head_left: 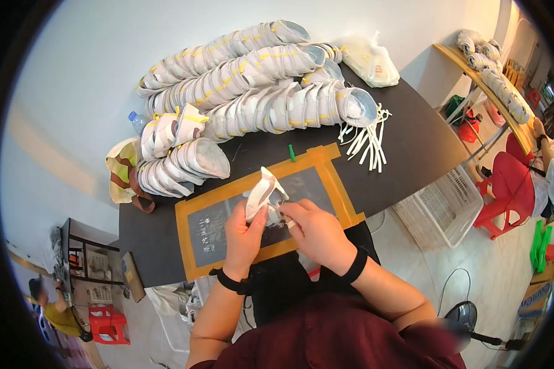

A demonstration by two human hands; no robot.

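Over the taped work mat, my left hand [244,234] grips a white shoe upper [262,195] between thumb and fingers, its pointed end tilted up and away from me. My right hand [314,229] is closed in a pinch at the upper's right edge. Whether those fingertips also hold something small is hidden. Beneath both hands lies the dark mat [212,226], framed with orange tape [186,243]. Just beyond it is a small green tool or cap [292,152].
Nested stacks of white shoe uppers [228,77] fill the table's back. White strips [368,144] hang beside them, near a white plastic bag [370,61]. A yellow-and-brown bag [122,172] sits at left. Right of the table stand a white crate [440,206] and red stool [505,190]; other people work farther off.
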